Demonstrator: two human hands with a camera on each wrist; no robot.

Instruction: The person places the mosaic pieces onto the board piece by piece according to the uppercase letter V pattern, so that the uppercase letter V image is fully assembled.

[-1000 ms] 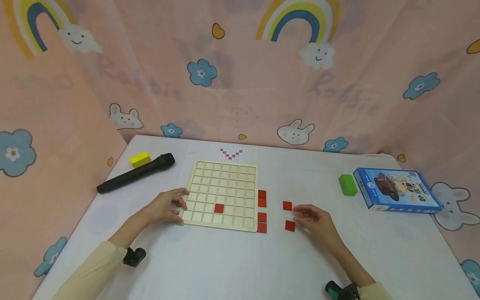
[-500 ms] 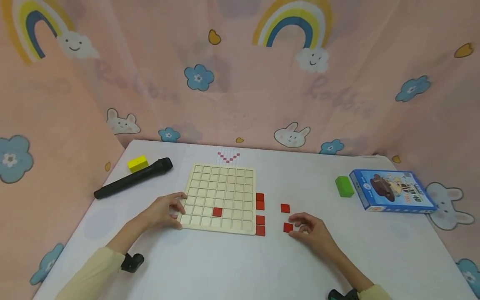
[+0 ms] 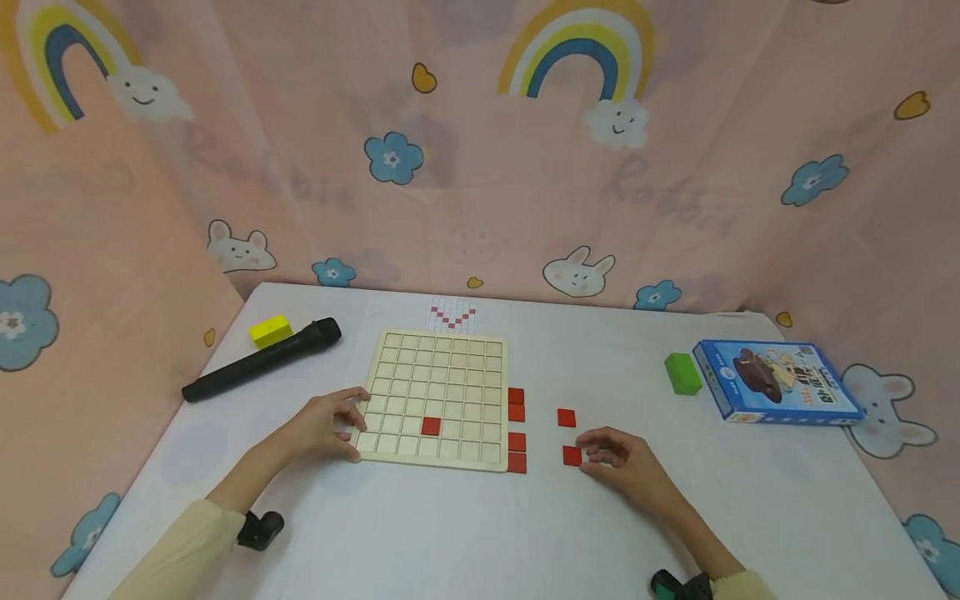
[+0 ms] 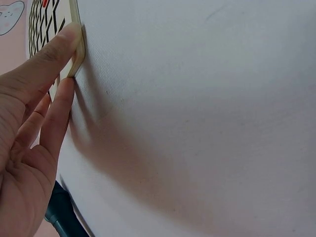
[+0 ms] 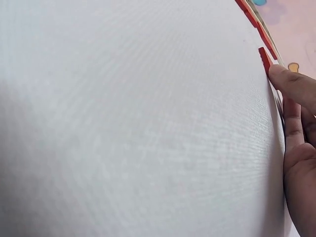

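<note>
In the head view, a cream wooden grid board (image 3: 471, 391) lies flat, with a red square tile (image 3: 431, 427) in one lower cell. My left hand (image 3: 324, 427) holds the board's lower left corner. In the left wrist view, the thumb (image 4: 66, 42) presses on that corner, with a finger against the edge. Right of the board, my right hand (image 3: 622, 462) has its thumb and forefinger at the right side of a loose red tile (image 3: 572, 456), which looks flat on the table. In the right wrist view, the thumb touches the tile (image 5: 265, 61). Another loose tile (image 3: 566, 417) lies just beyond.
Several red tiles (image 3: 517, 442) line the board's right edge. Behind it lies a pattern sheet (image 3: 452, 317) with a red V of squares. A black microphone (image 3: 262, 360) and yellow block (image 3: 271, 331) lie left; a green block (image 3: 682, 373) and blue box (image 3: 776, 383) are right.
My right hand has come down toward me from beside the farther loose tile to the nearer one. My left hand stays at the board. The whole head view has shifted slightly.
</note>
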